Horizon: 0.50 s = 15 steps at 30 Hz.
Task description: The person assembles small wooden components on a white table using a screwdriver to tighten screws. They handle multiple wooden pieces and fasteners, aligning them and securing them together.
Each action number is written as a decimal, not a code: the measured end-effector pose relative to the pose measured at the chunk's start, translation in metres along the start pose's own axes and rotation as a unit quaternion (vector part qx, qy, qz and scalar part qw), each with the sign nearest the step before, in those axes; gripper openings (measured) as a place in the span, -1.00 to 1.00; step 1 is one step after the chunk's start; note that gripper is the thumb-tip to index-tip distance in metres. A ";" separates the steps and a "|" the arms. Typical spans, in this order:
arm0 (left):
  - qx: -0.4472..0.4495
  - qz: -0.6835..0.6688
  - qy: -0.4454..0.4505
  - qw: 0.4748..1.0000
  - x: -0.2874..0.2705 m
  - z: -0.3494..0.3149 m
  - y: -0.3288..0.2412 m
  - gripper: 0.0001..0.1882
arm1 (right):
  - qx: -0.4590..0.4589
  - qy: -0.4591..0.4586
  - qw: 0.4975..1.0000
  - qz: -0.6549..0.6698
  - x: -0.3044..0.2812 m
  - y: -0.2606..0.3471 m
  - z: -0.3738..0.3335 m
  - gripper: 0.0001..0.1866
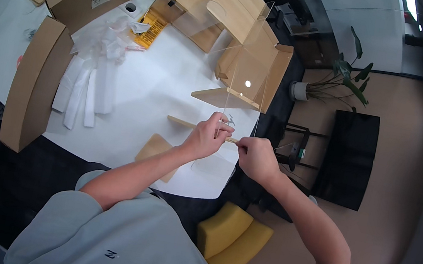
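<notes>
My left hand (207,138) is closed at the lower edge of a tall clear panel (250,71), its fingers curled around that edge. Just to its right, my right hand (257,159) pinches at a small yellowish strip or rod (231,140) that spans the gap between both hands. Its exact kind is too small to tell, and its right end is hidden in the fingers. A thin light-wood board (180,121) reaches out from behind my left hand. Farther up, a wooden panel (220,97) stands by the clear one.
Another light-wood board (154,147) lies under my left forearm on the white table (152,85). Open cardboard boxes (33,83), plastic wrap (104,51) and a yellow packet (150,29) are at the left. Wooden parts (236,9) stand at the back. A yellow seat (233,235) is below right.
</notes>
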<state>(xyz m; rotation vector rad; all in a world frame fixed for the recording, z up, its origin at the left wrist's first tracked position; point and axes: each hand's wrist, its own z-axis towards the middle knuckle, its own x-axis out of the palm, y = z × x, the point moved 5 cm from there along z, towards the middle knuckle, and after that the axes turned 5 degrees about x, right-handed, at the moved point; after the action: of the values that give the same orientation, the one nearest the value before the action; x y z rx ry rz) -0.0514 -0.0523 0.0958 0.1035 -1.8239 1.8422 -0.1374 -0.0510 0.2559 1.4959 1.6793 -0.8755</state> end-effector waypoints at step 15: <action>-0.016 -0.012 0.014 1.000 0.001 -0.007 -0.003 -0.75 | -0.234 -0.026 0.926 -0.296 0.004 0.032 -0.021 -0.93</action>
<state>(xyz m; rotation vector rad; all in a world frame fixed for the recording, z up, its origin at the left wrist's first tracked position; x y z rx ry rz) -0.0488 -0.0454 0.0980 0.0873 -1.8251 1.7886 -0.1076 -0.0279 0.2627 0.6408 2.1526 -0.7203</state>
